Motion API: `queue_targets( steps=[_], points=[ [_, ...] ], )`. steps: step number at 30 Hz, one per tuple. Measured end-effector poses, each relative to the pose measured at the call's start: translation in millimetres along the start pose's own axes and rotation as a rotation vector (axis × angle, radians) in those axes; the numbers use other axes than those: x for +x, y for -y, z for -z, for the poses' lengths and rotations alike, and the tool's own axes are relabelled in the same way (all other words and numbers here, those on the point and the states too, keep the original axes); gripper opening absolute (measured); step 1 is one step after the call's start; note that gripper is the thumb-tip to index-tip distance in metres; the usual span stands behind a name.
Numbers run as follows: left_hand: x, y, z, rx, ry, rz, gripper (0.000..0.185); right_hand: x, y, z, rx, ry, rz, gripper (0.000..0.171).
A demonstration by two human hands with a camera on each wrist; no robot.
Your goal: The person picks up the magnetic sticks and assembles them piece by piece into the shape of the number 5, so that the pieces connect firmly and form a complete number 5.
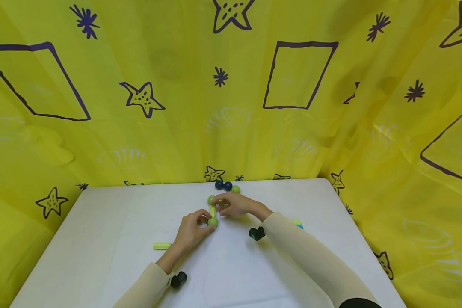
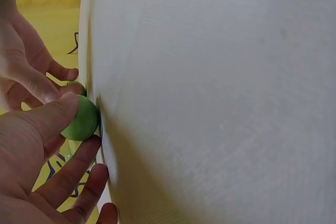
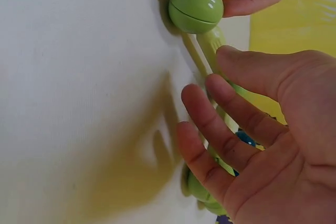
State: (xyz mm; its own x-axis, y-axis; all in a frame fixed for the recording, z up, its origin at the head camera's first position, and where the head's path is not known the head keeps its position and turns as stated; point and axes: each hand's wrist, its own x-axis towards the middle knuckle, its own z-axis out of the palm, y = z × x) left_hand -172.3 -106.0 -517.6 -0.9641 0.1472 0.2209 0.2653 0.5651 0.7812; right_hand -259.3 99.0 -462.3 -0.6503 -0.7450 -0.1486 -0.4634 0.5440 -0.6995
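Note:
My left hand (image 1: 192, 231) pinches a glossy green ball (image 1: 213, 222) between thumb and fingers, low over the white table. From this ball a pale yellow-green rod (image 1: 212, 211) runs away to another green ball (image 1: 211, 199), partly covered by fingers. My right hand (image 1: 235, 204) reaches in from the right above the rod. In the right wrist view its fingers (image 3: 197, 103) are spread and loosely bent, with the thumb beside the rod (image 3: 210, 43); whether it touches the rod is hard to tell. The left wrist view shows the pinched ball (image 2: 83, 119) close up.
Two dark blue balls (image 1: 223, 185) and a green ball (image 1: 236, 189) sit at the table's far edge. A loose yellow-green rod (image 1: 162, 246) lies left of my left hand. Yellow-green and blue pieces (image 1: 297, 223) show past my right sleeve. A yellow curtain (image 1: 177, 141) hangs behind.

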Motion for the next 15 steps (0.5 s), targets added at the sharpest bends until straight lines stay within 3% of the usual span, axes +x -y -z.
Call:
queue_targets(
  steps=[15],
  points=[
    [-1.4,5.7,3.2,0.042,0.005,0.021,0.022,-59.0,-15.3,40.2,0.014,-0.024,-0.071,0.048]
  ],
)
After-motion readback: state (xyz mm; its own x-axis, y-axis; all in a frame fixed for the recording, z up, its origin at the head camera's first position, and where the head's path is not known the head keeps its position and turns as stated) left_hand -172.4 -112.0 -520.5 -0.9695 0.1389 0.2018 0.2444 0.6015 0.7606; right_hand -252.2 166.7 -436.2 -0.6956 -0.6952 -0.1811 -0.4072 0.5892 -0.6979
